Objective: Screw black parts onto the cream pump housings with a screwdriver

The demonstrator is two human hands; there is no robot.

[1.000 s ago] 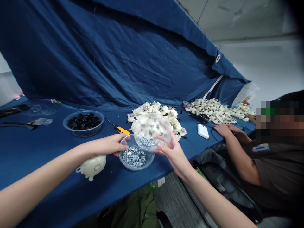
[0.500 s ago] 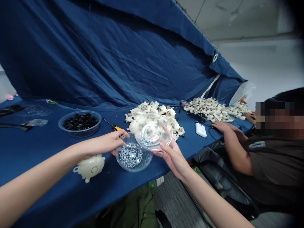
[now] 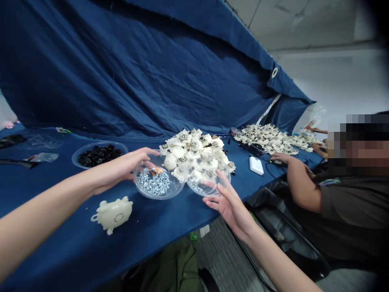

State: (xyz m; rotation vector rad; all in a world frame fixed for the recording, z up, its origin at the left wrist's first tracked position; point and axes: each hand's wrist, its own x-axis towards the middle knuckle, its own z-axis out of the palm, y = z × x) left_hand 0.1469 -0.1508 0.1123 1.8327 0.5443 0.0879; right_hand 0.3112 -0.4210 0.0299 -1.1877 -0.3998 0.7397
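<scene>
My left hand [image 3: 136, 165] grips the left rim of a clear plastic bowl [image 3: 175, 181] that holds many small silver screws [image 3: 154, 182]. Fingers of my right hand [image 3: 228, 202] are curled on the near right edge of a clear round plastic lid [image 3: 209, 162], with a few more screws lying along its lower side. Bowl and lid sit edge to edge. An orange-handled screwdriver shows partly through the bowl. Nearer me on the table, a cream-coloured plastic housing [image 3: 114, 213] lies below my left forearm.
A pile of cream plastic parts [image 3: 185, 146] lies behind the lid. A bowl of black parts [image 3: 100, 156] stands at left, plastic bags beyond. To the right are a white box-shaped device [image 3: 257, 166], another heap of parts [image 3: 264, 138] and a seated co-worker [image 3: 349, 211].
The screw bowl has moved left and away from me in my left hand. The lid, raised and overlapping the bowl before, has moved right and down beside it.
</scene>
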